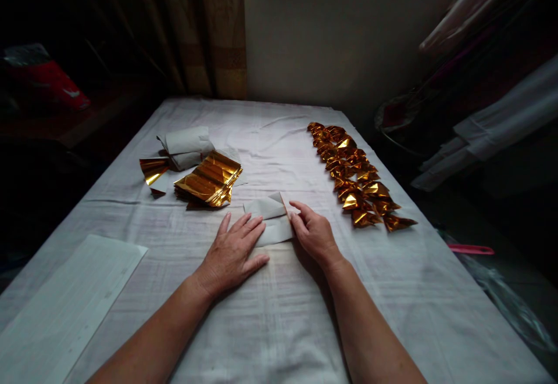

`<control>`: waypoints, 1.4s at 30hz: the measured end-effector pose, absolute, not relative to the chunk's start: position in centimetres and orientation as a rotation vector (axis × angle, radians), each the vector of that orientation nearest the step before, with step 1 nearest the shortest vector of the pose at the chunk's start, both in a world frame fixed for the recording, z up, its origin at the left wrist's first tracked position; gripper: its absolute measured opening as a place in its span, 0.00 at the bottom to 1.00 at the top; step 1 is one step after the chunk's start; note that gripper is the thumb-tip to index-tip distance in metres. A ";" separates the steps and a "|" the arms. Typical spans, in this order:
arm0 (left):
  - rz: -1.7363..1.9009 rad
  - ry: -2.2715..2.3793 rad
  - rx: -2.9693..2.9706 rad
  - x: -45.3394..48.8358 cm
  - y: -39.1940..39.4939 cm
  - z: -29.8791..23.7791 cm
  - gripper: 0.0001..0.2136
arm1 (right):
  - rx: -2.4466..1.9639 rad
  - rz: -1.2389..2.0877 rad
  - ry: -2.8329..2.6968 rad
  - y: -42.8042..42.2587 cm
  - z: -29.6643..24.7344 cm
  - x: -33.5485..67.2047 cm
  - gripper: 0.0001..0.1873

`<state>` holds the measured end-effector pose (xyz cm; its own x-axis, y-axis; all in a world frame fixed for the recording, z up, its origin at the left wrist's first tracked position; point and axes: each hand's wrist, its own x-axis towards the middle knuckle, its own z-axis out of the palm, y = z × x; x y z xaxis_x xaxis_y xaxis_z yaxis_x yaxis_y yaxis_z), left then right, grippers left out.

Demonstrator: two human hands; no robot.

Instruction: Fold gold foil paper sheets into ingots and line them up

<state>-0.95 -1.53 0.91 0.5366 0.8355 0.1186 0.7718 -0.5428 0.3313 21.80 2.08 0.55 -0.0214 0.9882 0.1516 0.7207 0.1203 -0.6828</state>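
A small sheet of foil paper (pixel 271 234), its pale backing facing up and creased across, lies on the cloth-covered table. My left hand (pixel 235 248) rests flat with fingers spread, the fingertips on the sheet's left side. With thumb and forefinger, my right hand (pixel 311 229) pinches the sheet's right edge, where a thin orange-gold line shows. Beyond my left hand sits a stack of creased gold foil sheets (pixel 209 179). Two rows of folded gold foil pieces (pixel 349 169) run along the right side of the table.
Behind the gold stack lies a pale folded paper bundle (pixel 187 143), with a curled gold piece (pixel 153 169) beside it. A large white sheet (pixel 78 297) covers the near left. Off the right edge are a pink handle (pixel 471 249) and clear plastic (pixel 510 297); clothes (pixel 501 122) hang above.
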 end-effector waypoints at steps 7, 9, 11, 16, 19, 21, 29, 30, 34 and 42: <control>0.412 1.395 2.511 -1.0 -1.5 0.6 0.24 | -1.260 0.996 -1.875 1.5 0.4 23.6 0.20; 0.411 1.392 2.506 -1.1 -1.5 0.6 0.24 | -1.226 0.980 -1.904 1.4 0.5 23.7 0.20; 0.419 1.388 2.506 -1.1 -1.5 0.5 0.24 | -1.232 0.922 -1.953 1.4 0.7 23.6 0.22; 0.440 1.372 2.512 -1.2 -1.4 0.5 0.23 | -1.280 0.788 -2.096 1.2 1.1 23.5 0.22; 0.434 1.371 2.501 -1.2 -1.4 0.5 0.23 | -1.338 0.662 -2.166 1.1 1.5 23.5 0.21; 0.453 1.366 2.501 -1.3 -1.4 0.4 0.23 | -1.359 0.547 -2.195 1.0 1.6 23.3 0.21; 0.455 1.339 2.492 -1.3 -1.4 0.5 0.23 | -1.216 0.349 -2.354 0.8 1.3 22.4 0.17; 0.450 1.339 2.489 -1.3 -1.4 0.6 0.23 | -1.215 0.352 -2.359 0.8 1.2 22.4 0.17; 0.472 1.336 2.489 -1.3 -1.5 0.6 0.22 | -1.192 0.368 -2.373 0.8 1.3 22.4 0.17; 0.480 1.319 2.484 -1.3 -1.4 0.6 0.19 | -1.169 0.396 -2.342 1.0 1.5 22.7 0.13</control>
